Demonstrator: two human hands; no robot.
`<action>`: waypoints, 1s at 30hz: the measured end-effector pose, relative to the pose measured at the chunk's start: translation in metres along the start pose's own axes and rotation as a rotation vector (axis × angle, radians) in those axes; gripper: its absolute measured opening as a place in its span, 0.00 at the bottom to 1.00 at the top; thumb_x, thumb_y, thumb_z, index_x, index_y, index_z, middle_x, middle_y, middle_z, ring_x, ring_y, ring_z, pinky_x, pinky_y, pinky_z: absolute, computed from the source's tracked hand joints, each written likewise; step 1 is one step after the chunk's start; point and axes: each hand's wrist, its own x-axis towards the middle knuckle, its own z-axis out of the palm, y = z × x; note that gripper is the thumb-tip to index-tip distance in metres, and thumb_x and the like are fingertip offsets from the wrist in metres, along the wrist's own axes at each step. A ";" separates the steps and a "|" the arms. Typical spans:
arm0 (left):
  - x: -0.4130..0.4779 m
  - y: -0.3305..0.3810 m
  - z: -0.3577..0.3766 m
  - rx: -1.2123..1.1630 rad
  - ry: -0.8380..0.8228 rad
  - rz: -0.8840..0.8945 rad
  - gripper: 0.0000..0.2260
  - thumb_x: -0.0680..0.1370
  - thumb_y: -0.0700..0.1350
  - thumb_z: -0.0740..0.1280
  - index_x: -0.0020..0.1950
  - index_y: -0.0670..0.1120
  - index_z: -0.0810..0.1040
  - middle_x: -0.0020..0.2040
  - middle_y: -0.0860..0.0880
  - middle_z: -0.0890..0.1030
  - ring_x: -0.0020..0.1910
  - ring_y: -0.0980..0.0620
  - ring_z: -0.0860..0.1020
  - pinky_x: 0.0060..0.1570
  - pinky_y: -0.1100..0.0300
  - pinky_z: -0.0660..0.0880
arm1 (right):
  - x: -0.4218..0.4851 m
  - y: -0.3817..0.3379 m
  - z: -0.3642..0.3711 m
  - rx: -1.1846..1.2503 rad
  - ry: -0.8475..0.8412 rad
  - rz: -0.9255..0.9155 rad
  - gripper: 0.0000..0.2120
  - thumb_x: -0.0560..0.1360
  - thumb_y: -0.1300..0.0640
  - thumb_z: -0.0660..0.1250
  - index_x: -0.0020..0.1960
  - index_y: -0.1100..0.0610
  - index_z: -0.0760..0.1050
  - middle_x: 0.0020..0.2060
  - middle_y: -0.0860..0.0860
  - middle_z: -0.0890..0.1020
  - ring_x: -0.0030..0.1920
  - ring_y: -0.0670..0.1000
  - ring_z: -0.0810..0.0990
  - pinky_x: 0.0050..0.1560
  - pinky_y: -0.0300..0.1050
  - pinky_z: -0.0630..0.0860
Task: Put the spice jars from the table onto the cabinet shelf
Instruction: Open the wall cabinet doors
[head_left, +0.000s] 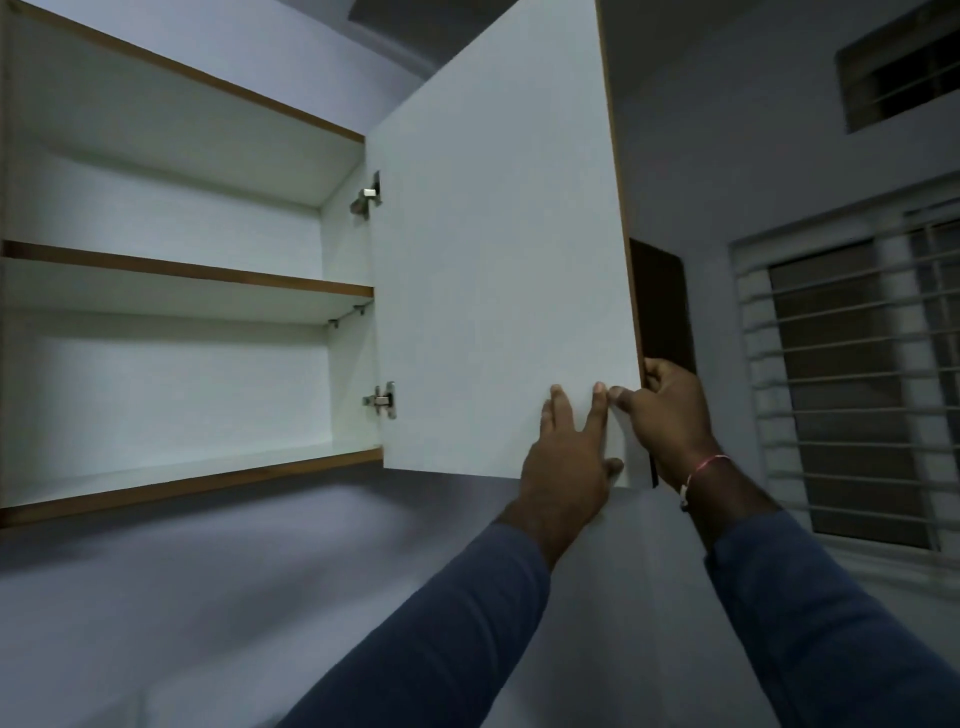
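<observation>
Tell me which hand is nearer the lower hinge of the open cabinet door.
Left. The left hand lies flat on the inner face of the cabinet door, right of the lower hinge; the right hand grips the door's free edge, farther away.

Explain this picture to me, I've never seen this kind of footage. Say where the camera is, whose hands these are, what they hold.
No machine here: a camera worn on a person's head looks up at their own bare hands. The left hand lies flat, fingers straight, on the inner face of the open white cabinet door with brown edging. The right hand grips that door's free edge. Left of it is the white middle shelf with a brown front. No spice jars or table are in view.
</observation>
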 end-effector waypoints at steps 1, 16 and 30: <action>0.002 -0.001 0.002 0.010 -0.001 0.003 0.39 0.79 0.54 0.64 0.78 0.55 0.39 0.79 0.39 0.40 0.79 0.40 0.46 0.69 0.47 0.67 | 0.002 0.003 0.000 -0.012 0.008 -0.013 0.16 0.74 0.65 0.70 0.62 0.60 0.76 0.54 0.53 0.82 0.45 0.43 0.80 0.37 0.27 0.74; -0.064 -0.109 -0.070 0.017 0.128 -0.068 0.09 0.76 0.45 0.68 0.51 0.41 0.81 0.46 0.43 0.84 0.43 0.44 0.80 0.43 0.54 0.76 | -0.072 -0.015 0.133 -0.201 0.126 -0.829 0.05 0.76 0.63 0.68 0.50 0.62 0.81 0.46 0.56 0.83 0.52 0.55 0.79 0.54 0.54 0.76; -0.223 -0.332 -0.265 0.734 -0.024 -0.508 0.32 0.75 0.47 0.68 0.74 0.42 0.59 0.77 0.37 0.57 0.77 0.39 0.54 0.73 0.44 0.59 | -0.218 -0.105 0.399 0.070 -0.543 -0.409 0.10 0.81 0.57 0.58 0.57 0.57 0.75 0.41 0.57 0.84 0.45 0.59 0.82 0.47 0.52 0.78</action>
